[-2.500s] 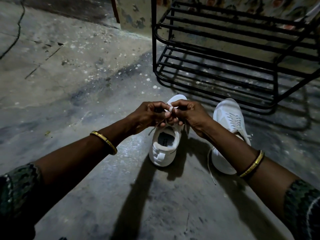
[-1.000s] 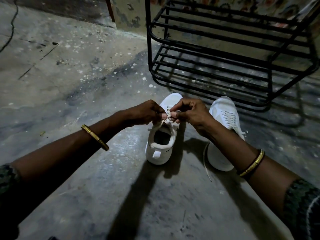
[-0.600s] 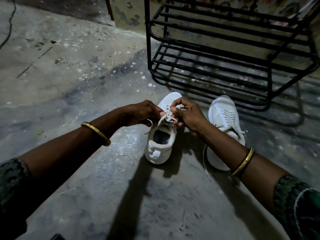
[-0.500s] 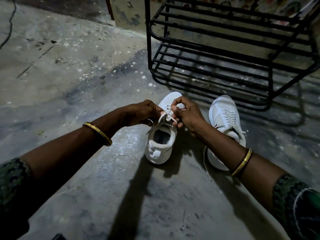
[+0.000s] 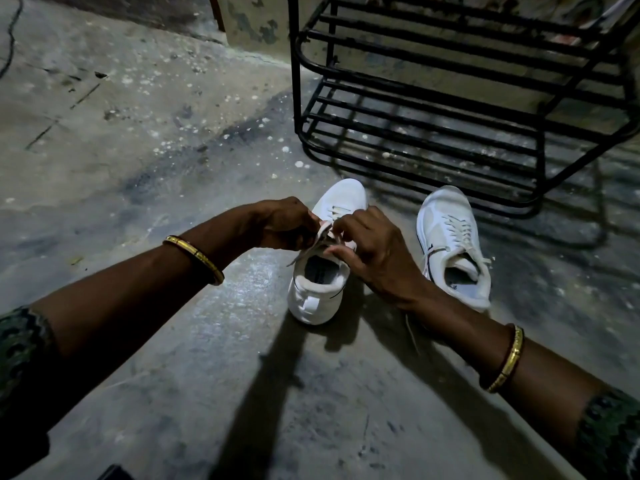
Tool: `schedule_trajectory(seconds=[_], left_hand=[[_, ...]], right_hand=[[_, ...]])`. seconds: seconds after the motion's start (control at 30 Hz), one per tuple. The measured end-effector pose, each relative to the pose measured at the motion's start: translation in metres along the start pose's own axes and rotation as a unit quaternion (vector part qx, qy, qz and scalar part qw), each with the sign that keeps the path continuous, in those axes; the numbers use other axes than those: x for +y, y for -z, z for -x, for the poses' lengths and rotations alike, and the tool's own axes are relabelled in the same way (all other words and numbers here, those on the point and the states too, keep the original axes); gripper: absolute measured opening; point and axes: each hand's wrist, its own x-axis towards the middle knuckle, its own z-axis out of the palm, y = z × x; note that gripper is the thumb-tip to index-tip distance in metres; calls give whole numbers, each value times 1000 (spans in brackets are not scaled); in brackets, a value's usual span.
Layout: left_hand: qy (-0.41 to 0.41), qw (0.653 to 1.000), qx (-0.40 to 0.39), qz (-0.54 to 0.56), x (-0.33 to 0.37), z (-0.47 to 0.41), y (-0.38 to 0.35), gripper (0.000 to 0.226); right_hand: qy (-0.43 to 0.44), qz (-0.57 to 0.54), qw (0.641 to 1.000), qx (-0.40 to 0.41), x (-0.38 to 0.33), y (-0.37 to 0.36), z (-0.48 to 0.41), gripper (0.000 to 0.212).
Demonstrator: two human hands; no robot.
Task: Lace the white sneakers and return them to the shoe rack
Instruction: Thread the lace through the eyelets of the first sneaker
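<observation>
Two white sneakers stand on the concrete floor with their toes toward the rack. Over the tongue of the left sneaker point(image 5: 320, 289), my left hand point(image 5: 284, 225) and my right hand point(image 5: 372, 247) both pinch its white lace point(image 5: 325, 233); my fingers hide most of the top eyelets. A loose lace end hangs off the shoe's left side. The right sneaker point(image 5: 453, 247) stands apart to the right, laced, with nothing touching it. The black metal shoe rack point(image 5: 433, 112) stands just beyond both shoes, its shelves bare.
The floor point(image 5: 138, 150) is cracked, stained concrete, open to the left and in front of me. A patterned wall point(image 5: 249, 19) rises behind the rack. A dark object point(image 5: 114, 472) pokes in at the bottom edge. Gold bangles sit on both wrists.
Both hands have dropped lower onto the left sneaker's tongue and kept working the lace. My right forearm has shifted left, uncovering the right sneaker's opening. The shoes have stayed put.
</observation>
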Motion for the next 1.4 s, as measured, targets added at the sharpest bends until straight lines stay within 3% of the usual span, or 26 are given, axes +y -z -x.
schedule_trajectory(seconds=[0.1, 0.23, 0.37, 0.6, 0.8, 1.1, 1.17, 1.3, 1.4], left_hand=[[-5, 1000, 3, 13, 3, 4, -2, 17], [-24, 1000, -5, -2, 3, 7, 3, 22], [-52, 998, 24, -32, -1, 0, 7, 22], [-173, 979, 90, -57, -8, -7, 19, 26], [-223, 957, 162, -84, -12, -16, 15, 20], [-271, 935, 209, -98, -26, -24, 15, 14], [-267, 938, 202, -94, -29, -22, 17, 17], [-220, 966, 116, -74, -24, -16, 21, 22], [-171, 975, 80, -117, -25, -12, 17, 28]], right_hand=[[35, 50, 998, 15, 4, -1, -4, 8], [22, 106, 994, -22, 7, -5, -3, 12], [-23, 10, 994, -111, 5, -2, 3, 24], [-93, -140, 978, -126, 8, 9, 19, 8], [-149, -185, 963, -124, 11, 10, 24, 6], [-191, -200, 951, -136, 18, 6, 30, 8], [-192, -200, 951, -136, 19, 6, 31, 8], [-199, -201, 951, -122, 22, 7, 33, 8], [-229, -207, 946, -98, 22, 11, 32, 18]])
